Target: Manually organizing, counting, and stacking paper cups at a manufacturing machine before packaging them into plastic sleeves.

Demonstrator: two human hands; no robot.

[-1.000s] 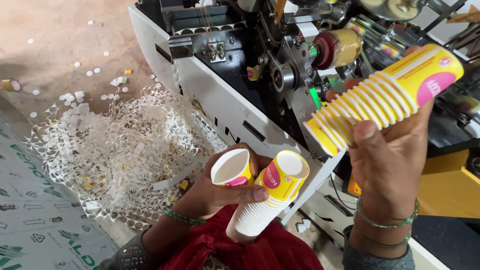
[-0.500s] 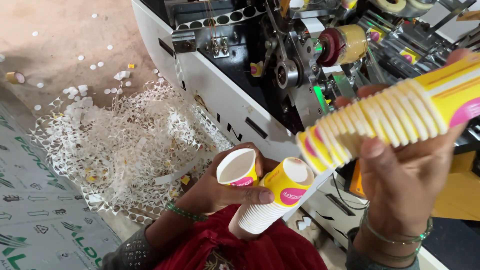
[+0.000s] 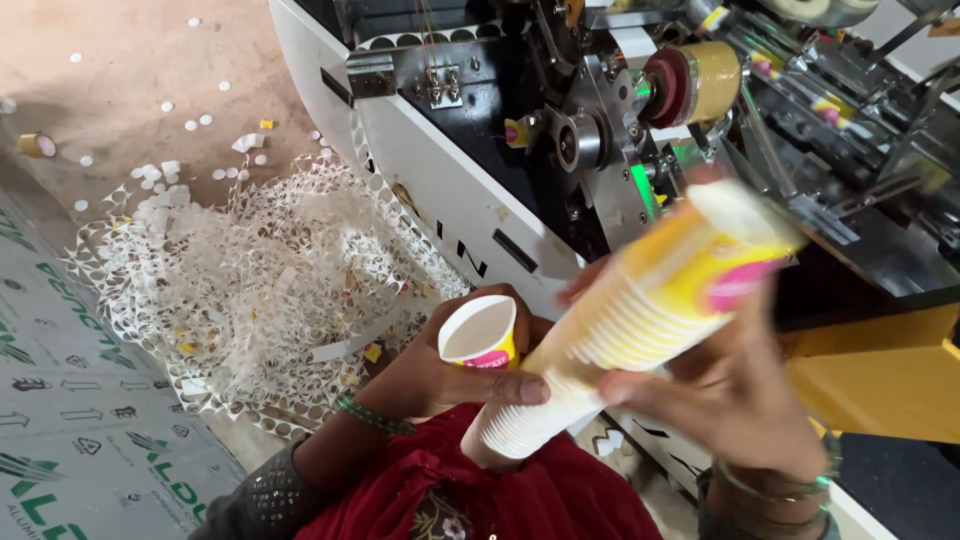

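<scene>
Hands (image 3: 440,375) clasp stacked cups (image 3: 640,320) beside machine (image 3: 520,140).

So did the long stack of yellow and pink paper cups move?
Yes. The long stack of yellow paper cups swung down and left, away from the grey machine, onto the white stack in the left hand.

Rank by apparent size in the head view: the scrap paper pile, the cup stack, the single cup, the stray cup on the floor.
1. Scrap paper pile
2. Cup stack, blurred and close to the camera
3. Single cup
4. Stray cup, farther off, so its true size is unsure
</scene>
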